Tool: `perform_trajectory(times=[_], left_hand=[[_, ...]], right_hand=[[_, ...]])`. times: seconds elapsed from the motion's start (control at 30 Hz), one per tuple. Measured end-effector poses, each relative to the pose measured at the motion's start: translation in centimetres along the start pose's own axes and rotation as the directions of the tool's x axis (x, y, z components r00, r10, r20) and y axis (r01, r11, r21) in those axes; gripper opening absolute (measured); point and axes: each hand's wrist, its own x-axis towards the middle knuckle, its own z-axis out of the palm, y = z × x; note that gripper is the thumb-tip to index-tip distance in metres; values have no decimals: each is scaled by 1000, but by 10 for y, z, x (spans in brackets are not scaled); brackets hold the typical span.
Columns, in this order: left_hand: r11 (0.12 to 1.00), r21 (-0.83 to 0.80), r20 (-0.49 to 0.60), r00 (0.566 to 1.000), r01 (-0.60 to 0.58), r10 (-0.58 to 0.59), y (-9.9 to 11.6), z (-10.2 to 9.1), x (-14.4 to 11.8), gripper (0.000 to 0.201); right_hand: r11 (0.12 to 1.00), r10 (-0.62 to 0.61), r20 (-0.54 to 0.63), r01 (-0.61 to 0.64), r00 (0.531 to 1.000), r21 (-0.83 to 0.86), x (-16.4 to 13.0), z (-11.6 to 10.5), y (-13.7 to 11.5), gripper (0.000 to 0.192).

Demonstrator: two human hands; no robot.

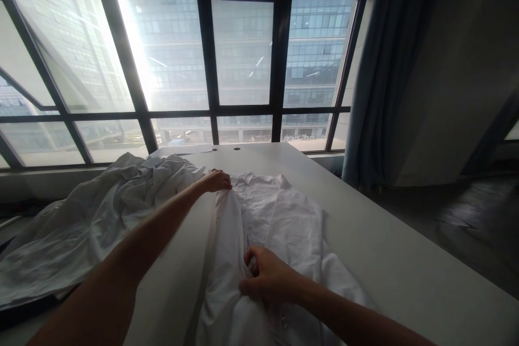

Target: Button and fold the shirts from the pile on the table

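While the shirt (279, 221) lies flat on the table (405, 259), collar toward the window (243, 54), I have my left hand (217, 180) stretched out at its collar end, fingers curled down onto the cloth near the shoulder. My right hand (265, 278) sits lower on the front, fingers closed, pinching a fold of fabric. A heap of white clothes (93, 221) lies just left of the shirt.

free: bare table (405, 259) right of shirt (279, 216); blocked: heap of white clothes (89, 216) left
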Motion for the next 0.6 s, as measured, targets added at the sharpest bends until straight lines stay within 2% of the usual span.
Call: perform_trajectory(times=[0.07, 0.13, 0.2, 0.27, 0.33, 0.37, 0.5, 0.6], left_hand=[[991, 93, 141, 986, -100, 87, -8, 12, 7, 29], [978, 175, 176, 981, -117, 86, -19, 25, 8, 40], [977, 213, 91, 996, 4, -24, -31, 37, 6, 50], [962, 206, -4, 984, 177, -181, -44, 44, 3, 53], [936, 170, -39, 951, 309, -307, -55, 49, 0, 47], [926, 155, -28, 939, 343, -343, -59, 50, -1, 42], [906, 148, 14, 915, 396, -402, -67, 56, 2, 30], [893, 145, -39, 905, 425, -424, -67, 62, 8, 33]], right_hand=[[995, -22, -11, 21, 1000, -98, -4, -2, -3, 55], [981, -110, -21, 105, 994, -165, -9, -3, -7, 67], [956, -220, -19, 212, 975, -201, -13, -4, -10, 70], [933, -286, 28, 285, 958, -220, -16, -5, -12, 55], [932, -272, 109, 290, 956, -215, -18, -7, -12, 36], [944, -239, 162, 269, 957, -193, -19, -7, -12, 33], [991, -101, 370, 124, 923, -40, -21, -9, -13, 30], [990, -114, 416, 140, 902, -30, -22, -14, -15, 16]])
